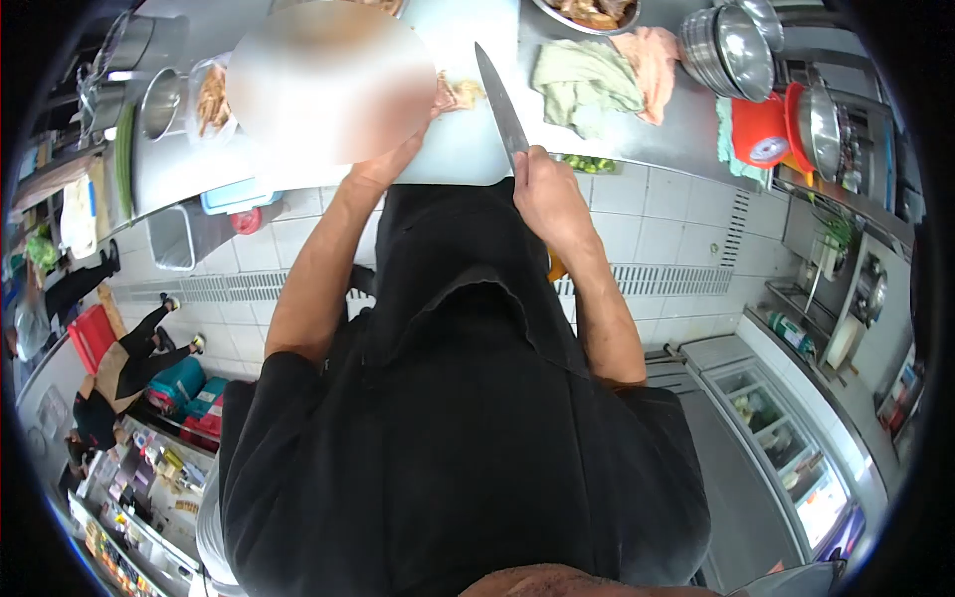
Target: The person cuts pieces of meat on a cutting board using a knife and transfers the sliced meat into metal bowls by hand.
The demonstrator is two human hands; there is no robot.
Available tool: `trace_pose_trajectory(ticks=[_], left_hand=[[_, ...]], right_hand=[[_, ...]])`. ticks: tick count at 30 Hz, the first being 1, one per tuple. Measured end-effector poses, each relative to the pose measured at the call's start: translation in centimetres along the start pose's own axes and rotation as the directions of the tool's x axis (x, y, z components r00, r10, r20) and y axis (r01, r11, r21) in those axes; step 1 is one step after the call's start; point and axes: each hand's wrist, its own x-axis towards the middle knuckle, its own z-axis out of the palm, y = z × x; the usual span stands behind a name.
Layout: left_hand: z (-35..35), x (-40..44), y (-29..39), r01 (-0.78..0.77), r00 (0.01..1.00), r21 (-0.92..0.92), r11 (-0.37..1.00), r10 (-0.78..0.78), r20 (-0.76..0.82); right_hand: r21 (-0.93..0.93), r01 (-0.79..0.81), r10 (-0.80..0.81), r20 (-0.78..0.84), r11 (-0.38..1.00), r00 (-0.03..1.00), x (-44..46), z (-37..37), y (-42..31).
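Note:
My right hand [553, 197] is closed around the handle of a long kitchen knife [500, 99]. Its blade points away from me, over the right part of a white cutting board [463, 149]. Light-coloured pieces of meat [460, 96] lie on the board, left of the blade. At the board's near left side is my left hand [393, 161], close to the meat. A large blurred patch covers most of its fingers, so their grip cannot be made out.
Green [587, 88] and pink cloths [652, 72] lie right of the board. Beyond them stand stacked metal bowls [741, 55] and a red scale [761, 129]. A metal bowl of meat [592, 14] sits at the back. On the left is a plastic container of meat [212, 102]. People stand far left.

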Motion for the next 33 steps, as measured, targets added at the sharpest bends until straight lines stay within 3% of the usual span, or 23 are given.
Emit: trace_pose_trajectory(ticks=[2,3,6,9,12,14,16,19,22,23,24,26,29,33], left_hand=[[-0.4,-0.3,0.5,0.136,0.99,-0.137,0.981,-0.138,-0.005],[-0.6,-0.1,0.3,0.084,0.996,-0.129,0.988,-0.086,-0.01],[-0.8,0.3,0.3,0.031,0.998,-0.042,0.999,-0.029,0.048],[-1.0,1.7,3.6,0.205,0.966,0.108,0.973,-0.219,0.134],[0.5,2.3,1.9,-0.134,0.979,0.352,0.926,0.069,0.189],[1.4,3.3,1.8,-0.028,0.973,0.191,0.981,-0.017,0.23],[1.9,3.9,2.7,0.036,0.972,0.076,0.996,-0.053,0.229],[2.9,8.0,4.1,-0.047,0.977,0.044,0.998,0.037,0.209],[3.9,14.5,6.9,-0.143,0.975,0.02,0.99,0.137,0.177],[5.1,16.7,6.7,-0.236,0.968,0.001,0.972,0.235,0.091],[4.7,18.4,8.4,-0.166,0.976,-0.018,0.986,0.167,0.14],[4.5,19.8,9.1,-0.167,0.983,0.016,0.986,0.165,0.082],[1.3,19.7,9.4,-0.267,0.964,0.137,0.954,0.265,0.033],[-8.0,18.5,4.2,0.124,0.969,0.2,0.972,-0.162,0.187]], right_hand=[[-0.116,0.017,-0.015,0.025,0.993,1.0,-0.7,-0.7,-0.4],[-0.164,0.027,-0.02,0.042,0.986,0.999,-1.0,-0.8,-0.9],[-0.165,0.085,-0.073,0.076,0.983,0.994,-1.3,-0.6,-1.8],[-0.079,-0.047,0.055,0.1,0.996,0.993,-1.1,-1.0,-1.1],[0.002,-0.105,0.103,0.17,0.994,0.98,-1.3,-0.3,0.9],[0.066,-0.101,0.085,0.215,0.993,0.973,-1.3,-0.1,1.4],[0.114,-0.233,0.19,0.303,0.966,0.934,-0.8,-0.7,0.5],[0.217,-0.374,0.282,0.362,0.902,0.889,0.7,-4.5,-0.8],[0.193,-0.273,0.254,0.121,0.942,0.96,3.8,-7.2,0.4],[0.233,-0.29,0.261,0.15,0.928,0.954,5.2,-8.8,0.9],[0.146,-0.216,0.218,0.001,0.965,0.976,6.2,-9.8,0.3],[0.091,-0.266,0.27,-0.039,0.96,0.962,8.6,-11.8,-0.2],[-0.374,-0.067,-0.059,-0.317,0.925,0.946,10.8,-11.7,3.6],[-0.169,-0.231,0.167,-0.323,0.958,0.931,8.9,-12.4,3.9]])
